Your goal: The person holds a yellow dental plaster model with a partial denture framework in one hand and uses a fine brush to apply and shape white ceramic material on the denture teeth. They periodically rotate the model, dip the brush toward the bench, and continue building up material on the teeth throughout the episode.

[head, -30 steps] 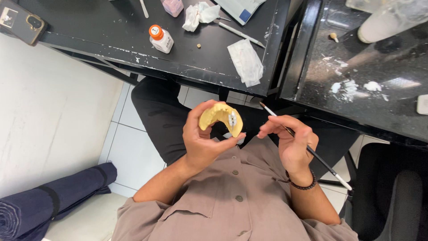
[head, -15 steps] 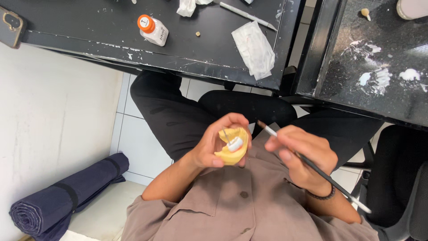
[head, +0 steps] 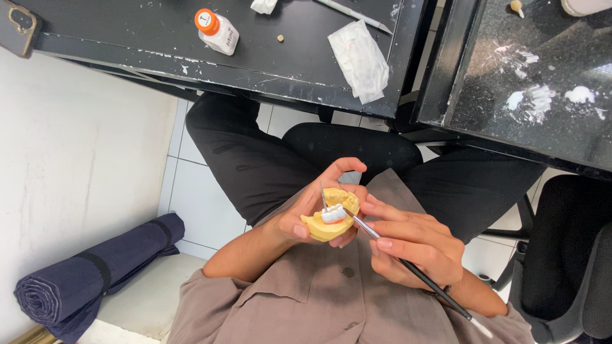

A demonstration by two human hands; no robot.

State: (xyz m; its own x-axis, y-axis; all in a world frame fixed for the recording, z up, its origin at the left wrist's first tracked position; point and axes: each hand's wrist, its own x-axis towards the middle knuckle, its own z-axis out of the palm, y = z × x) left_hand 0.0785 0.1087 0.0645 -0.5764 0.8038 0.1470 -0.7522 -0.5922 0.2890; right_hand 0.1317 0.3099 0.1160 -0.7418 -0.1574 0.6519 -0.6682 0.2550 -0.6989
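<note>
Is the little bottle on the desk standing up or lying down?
Lying down: the bottle rests on its side, orange cap pointing left.

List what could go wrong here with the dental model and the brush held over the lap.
1. The left hand pinches the yellow dental model in mid-air above the lap, away from the black bench; a slip could drop it to the tiled floor and chip it.
2. The right hand holds the thin brush with its tip at the white teeth; too much pressure might smear or dislodge them.
</note>
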